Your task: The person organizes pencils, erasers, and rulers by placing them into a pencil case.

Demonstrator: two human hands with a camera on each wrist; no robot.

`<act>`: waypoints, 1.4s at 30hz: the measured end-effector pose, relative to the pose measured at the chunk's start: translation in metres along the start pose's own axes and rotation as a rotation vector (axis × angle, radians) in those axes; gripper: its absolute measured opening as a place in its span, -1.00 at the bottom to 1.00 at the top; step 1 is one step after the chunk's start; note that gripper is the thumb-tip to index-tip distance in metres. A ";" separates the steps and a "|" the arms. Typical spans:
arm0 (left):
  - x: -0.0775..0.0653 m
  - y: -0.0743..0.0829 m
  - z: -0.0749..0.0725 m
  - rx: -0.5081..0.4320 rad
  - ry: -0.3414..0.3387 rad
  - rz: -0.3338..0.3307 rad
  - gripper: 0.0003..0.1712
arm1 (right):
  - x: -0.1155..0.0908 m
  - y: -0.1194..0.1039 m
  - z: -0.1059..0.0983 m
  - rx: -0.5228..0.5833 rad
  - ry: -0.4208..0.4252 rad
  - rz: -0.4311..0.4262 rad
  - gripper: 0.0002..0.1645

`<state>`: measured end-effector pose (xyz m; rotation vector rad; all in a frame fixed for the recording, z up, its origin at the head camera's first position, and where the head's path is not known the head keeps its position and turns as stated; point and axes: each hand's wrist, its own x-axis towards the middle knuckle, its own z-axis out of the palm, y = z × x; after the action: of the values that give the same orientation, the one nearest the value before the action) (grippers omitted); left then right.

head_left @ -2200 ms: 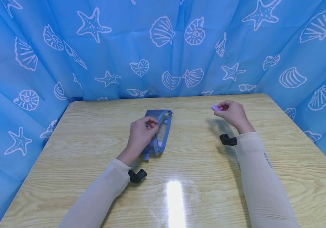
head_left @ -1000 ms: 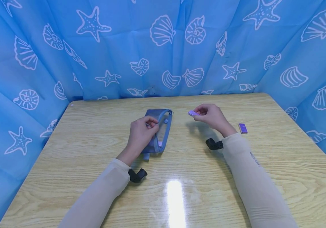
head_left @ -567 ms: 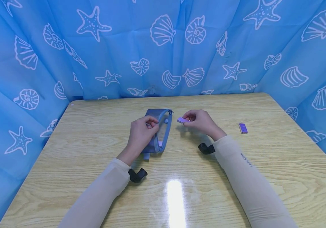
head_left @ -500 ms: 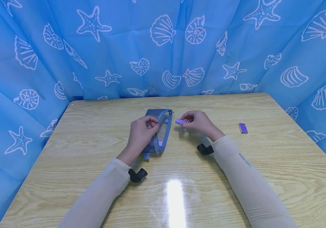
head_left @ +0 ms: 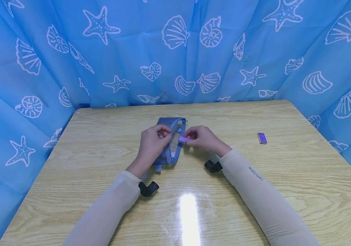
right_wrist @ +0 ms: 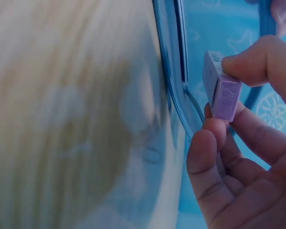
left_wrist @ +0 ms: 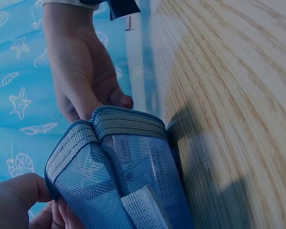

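Note:
A blue mesh zip pouch (head_left: 162, 158) lies on the table with its zipped mouth spread apart. My left hand (head_left: 151, 146) pinches the near-left edge of that mouth; in the left wrist view the thumb and fingers hold the mesh pouch's rim (left_wrist: 69, 143). My right hand (head_left: 204, 139) pinches a small purple box (head_left: 183, 139) between thumb and fingers, over the right edge of the opening. The right wrist view shows the purple box (right_wrist: 224, 90) tilted, thumb on top, its end face toward the camera. Inside the pouch a pale purple item (head_left: 172, 155) and a small round thing (head_left: 179, 130) show.
A second small purple box (head_left: 262, 138) lies on the wooden table (head_left: 224, 205) to the right of my right hand. Blue curtains (head_left: 151, 34) with white shells and starfish stand behind the table and along its sides. Black wrist mounts (head_left: 213, 166) stick out near both sleeves.
My right hand has moved left and toward me with the purple box, from the table's right side to the pouch's mouth. The second box has come into view. My left hand has stayed put.

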<state>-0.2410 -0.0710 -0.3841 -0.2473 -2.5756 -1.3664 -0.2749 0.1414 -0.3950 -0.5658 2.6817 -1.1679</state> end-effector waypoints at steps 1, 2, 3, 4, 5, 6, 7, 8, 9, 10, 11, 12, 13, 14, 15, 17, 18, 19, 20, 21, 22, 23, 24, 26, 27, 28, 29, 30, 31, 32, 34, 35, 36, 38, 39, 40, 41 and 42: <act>0.000 0.000 0.000 0.000 0.000 0.000 -0.89 | 0.001 -0.001 0.002 0.000 -0.010 -0.006 -0.71; 0.000 0.000 0.000 0.001 0.000 0.000 -0.89 | 0.001 -0.001 0.004 -0.002 -0.018 -0.012 -0.71; 0.000 0.000 0.000 0.001 0.000 0.001 -0.89 | 0.001 -0.001 0.006 -0.004 -0.028 -0.018 -0.71; 0.000 0.000 0.000 0.002 0.001 0.003 -0.90 | 0.002 -0.002 0.008 -0.006 -0.035 -0.022 -0.71; 0.000 -0.001 0.000 0.001 0.001 0.005 -0.90 | 0.002 -0.003 0.010 -0.006 -0.043 -0.025 -0.71; 0.000 -0.001 0.000 0.001 0.002 0.007 -0.90 | 0.002 -0.003 0.012 -0.008 -0.049 -0.026 -0.72; 0.000 -0.001 0.000 0.001 0.003 0.009 -0.90 | 0.003 -0.004 0.013 -0.007 -0.055 -0.029 -0.73; 0.000 -0.001 0.000 0.001 0.004 0.010 -0.90 | 0.003 -0.005 0.015 -0.009 -0.060 -0.031 -0.73; 0.000 -0.001 0.000 0.001 0.005 0.012 -0.90 | 0.003 -0.006 0.016 -0.009 -0.064 -0.034 -0.74; 0.000 -0.001 0.000 0.001 0.005 0.014 -0.90 | 0.003 -0.007 0.017 -0.011 -0.067 -0.036 -0.74; 0.000 -0.001 0.000 0.001 0.005 0.014 -0.90 | 0.003 -0.009 0.019 -0.010 -0.071 -0.038 -0.74; 0.000 -0.001 0.000 0.002 0.004 0.015 -0.90 | 0.004 -0.010 0.020 -0.008 -0.074 -0.040 -0.74; 0.000 -0.001 0.000 0.003 0.003 0.016 -0.89 | 0.004 -0.011 0.021 -0.008 -0.077 -0.041 -0.74; 0.000 -0.001 0.000 0.003 0.002 0.015 -0.89 | 0.005 -0.012 0.022 -0.008 -0.078 -0.040 -0.74; 0.000 -0.001 -0.001 0.004 0.001 0.014 -0.88 | 0.005 -0.012 0.023 -0.005 -0.082 -0.040 -0.75; 0.000 -0.001 -0.001 0.005 -0.002 0.012 -0.88 | 0.006 -0.013 0.025 0.000 -0.091 -0.038 -0.75; 0.000 0.000 -0.001 0.005 -0.003 0.009 -0.87 | 0.007 -0.013 0.026 -0.001 -0.097 -0.037 -0.75; 0.000 0.000 -0.001 0.004 -0.004 0.006 -0.87 | 0.008 -0.013 0.027 0.000 -0.104 -0.035 -0.76; 0.000 -0.001 0.000 0.002 -0.005 0.004 -0.88 | 0.008 -0.013 0.028 0.001 -0.110 -0.033 -0.76; 0.000 0.000 0.000 0.002 -0.007 0.002 -0.88 | 0.008 -0.013 0.028 0.001 -0.115 -0.031 -0.76; -0.001 0.000 0.000 0.002 -0.007 0.002 -0.88 | 0.008 -0.012 0.029 -0.001 -0.119 -0.029 -0.77; -0.001 0.000 0.000 0.002 -0.007 0.001 -0.88 | 0.008 -0.013 0.029 -0.005 -0.122 -0.027 -0.77; 0.000 0.000 0.000 0.003 -0.007 0.000 -0.88 | 0.008 -0.013 0.030 -0.006 -0.124 -0.027 -0.78; 0.000 0.000 0.000 0.006 -0.006 0.002 -0.88 | 0.008 -0.014 0.030 -0.015 -0.120 -0.028 -0.78; -0.001 0.000 0.000 0.008 -0.006 0.003 -0.88 | 0.008 -0.014 0.030 -0.018 -0.117 -0.032 -0.77; -0.001 0.000 0.000 0.009 -0.004 0.004 -0.89 | 0.008 -0.014 0.031 -0.021 -0.115 -0.035 -0.77; -0.001 0.000 0.000 0.011 -0.003 0.004 -0.89 | 0.008 -0.014 0.031 -0.023 -0.112 -0.040 -0.77; -0.001 0.000 0.000 0.011 -0.003 0.003 -0.89 | 0.009 -0.014 0.031 -0.023 -0.110 -0.044 -0.77; -0.001 0.000 0.000 0.012 -0.002 0.003 -0.89 | 0.009 -0.014 0.032 -0.026 -0.108 -0.047 -0.77; -0.001 0.000 0.000 0.013 -0.002 0.003 -0.89 | 0.009 -0.014 0.032 -0.027 -0.107 -0.051 -0.78; -0.001 0.001 0.000 0.016 -0.001 0.001 -0.89 | 0.008 -0.014 0.033 -0.026 -0.107 -0.055 -0.78; -0.001 0.001 0.000 0.017 -0.002 0.000 -0.89 | 0.008 -0.014 0.033 -0.026 -0.107 -0.058 -0.78; -0.001 0.001 0.000 0.017 -0.003 -0.001 -0.89 | 0.008 -0.014 0.033 -0.028 -0.108 -0.058 -0.79; -0.001 0.001 0.000 0.018 -0.004 -0.002 -0.89 | 0.008 -0.014 0.033 -0.030 -0.109 -0.059 -0.79; -0.001 0.001 0.000 0.018 -0.005 -0.002 -0.89 | 0.008 -0.014 0.033 -0.029 -0.109 -0.059 -0.79; -0.001 0.001 0.000 0.017 -0.005 -0.002 -0.89 | 0.008 -0.014 0.033 -0.030 -0.111 -0.060 -0.79; -0.001 0.001 0.000 0.017 -0.005 -0.002 -0.90 | 0.008 -0.014 0.033 -0.030 -0.110 -0.060 -0.79; -0.001 0.001 0.000 0.016 -0.006 -0.002 -0.90 | 0.008 -0.015 0.033 -0.032 -0.111 -0.059 -0.79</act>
<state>-0.2399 -0.0706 -0.3835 -0.2464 -2.5908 -1.3475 -0.2680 0.1068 -0.4071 -0.6977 2.6107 -1.0765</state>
